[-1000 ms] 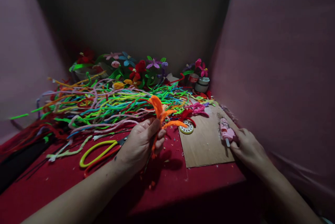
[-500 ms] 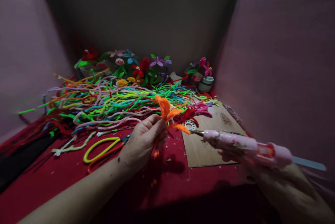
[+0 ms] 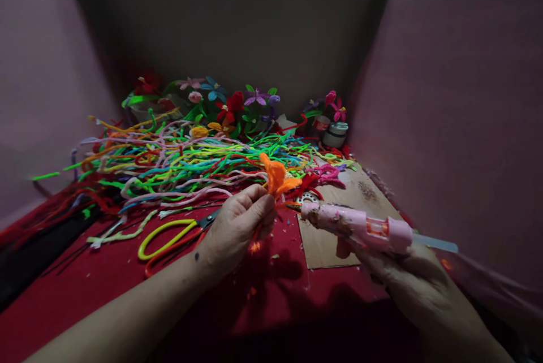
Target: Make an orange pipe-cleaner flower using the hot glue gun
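Observation:
Between the thumb and fingers of my left hand (image 3: 244, 224) is the base of an orange pipe-cleaner flower (image 3: 278, 175), its fuzzy petals pointing up and to the right. My right hand (image 3: 411, 278) grips a pink hot glue gun (image 3: 356, 224) from below, with a pale glue stick (image 3: 435, 242) poking out of its back end. The gun's nozzle (image 3: 293, 206) reaches the underside of the flower; whether it touches a petal I cannot make out. Yellow-and-red-handled scissors (image 3: 169, 241) lie left of my left hand, their blades partly hidden behind it.
A heap of coloured pipe cleaners (image 3: 186, 159) spreads over the red tabletop (image 3: 102, 295). Finished fuzzy flowers (image 3: 254, 97) stand along the back. On the right are a brown board (image 3: 365, 199), a white ring with holes (image 3: 309, 198) and a small jar (image 3: 335, 134).
The glue gun has moved left, its nozzle going from a lower petal's tip to near the flower's base. The orange flower has shifted slightly right and turned.

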`<state>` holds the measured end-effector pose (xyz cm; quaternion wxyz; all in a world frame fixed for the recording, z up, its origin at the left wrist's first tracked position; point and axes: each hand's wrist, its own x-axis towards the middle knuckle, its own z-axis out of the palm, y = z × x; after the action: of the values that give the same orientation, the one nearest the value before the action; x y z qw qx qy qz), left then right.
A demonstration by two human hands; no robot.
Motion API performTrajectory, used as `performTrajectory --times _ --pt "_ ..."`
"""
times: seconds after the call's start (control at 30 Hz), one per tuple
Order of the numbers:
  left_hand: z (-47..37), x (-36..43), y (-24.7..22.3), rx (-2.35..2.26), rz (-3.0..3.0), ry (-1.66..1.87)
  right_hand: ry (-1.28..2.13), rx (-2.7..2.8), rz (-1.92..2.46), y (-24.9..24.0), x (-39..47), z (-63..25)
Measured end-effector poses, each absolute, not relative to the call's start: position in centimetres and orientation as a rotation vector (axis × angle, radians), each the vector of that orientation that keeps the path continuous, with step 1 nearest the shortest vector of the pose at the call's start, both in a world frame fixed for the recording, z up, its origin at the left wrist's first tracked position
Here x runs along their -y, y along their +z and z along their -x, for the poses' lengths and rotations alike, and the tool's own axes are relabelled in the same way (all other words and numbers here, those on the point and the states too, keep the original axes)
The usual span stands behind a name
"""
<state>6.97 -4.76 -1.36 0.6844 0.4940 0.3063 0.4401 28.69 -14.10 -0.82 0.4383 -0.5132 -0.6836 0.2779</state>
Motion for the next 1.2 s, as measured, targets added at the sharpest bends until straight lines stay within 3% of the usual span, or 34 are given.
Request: performTrajectory --times 1.2 --pt "-7.0 5.0 -1.5 -0.709 -1.196 0.973 0.863 1.641 1.334 0.0 14.0 -28.2"
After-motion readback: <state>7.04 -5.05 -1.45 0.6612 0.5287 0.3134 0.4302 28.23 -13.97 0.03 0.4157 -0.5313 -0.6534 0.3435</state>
